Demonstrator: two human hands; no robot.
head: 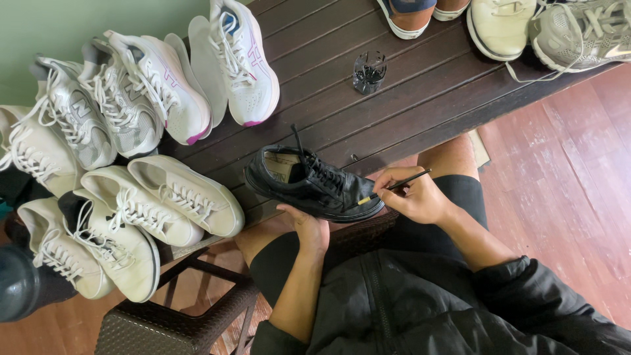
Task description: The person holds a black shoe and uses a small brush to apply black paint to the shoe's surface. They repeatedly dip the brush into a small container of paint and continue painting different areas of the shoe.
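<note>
Dark slatted bench (420, 85), running from the upper right toward the lower left, carrying all the footwear. Beyond its near edge, a reddish plank floor (565, 171) and, at lower left, a woven stool (164, 325).

White sneakers (131, 131), laced, crowded along the bench's left end and left near corner; two of them have pink soles. More shoes (526, 26), beige and grey, sit at the far right end, partly cut off by the frame.

Black shoe (312, 184), laced, lying at the bench's near edge, about midway along it, toe pointing right, just beside the nearest white sneaker and directly above the person's knees.

Left hand (307, 227), reaching up from below the near edge; fingers curled under the black shoe's sole at mid-length, clasping and steadying it.

Right hand (414, 194), at the shoe's toe end; fingers pinched closed around a thin brush (394, 187) in a pen-like hold. The brush has a dark handle angled up to the right and a yellowish tip touching the shoe's sole edge near the toe.

Small glass (369, 71), clear, dark at the bottom, standing alone mid-bench, well apart from the black shoe.
</note>
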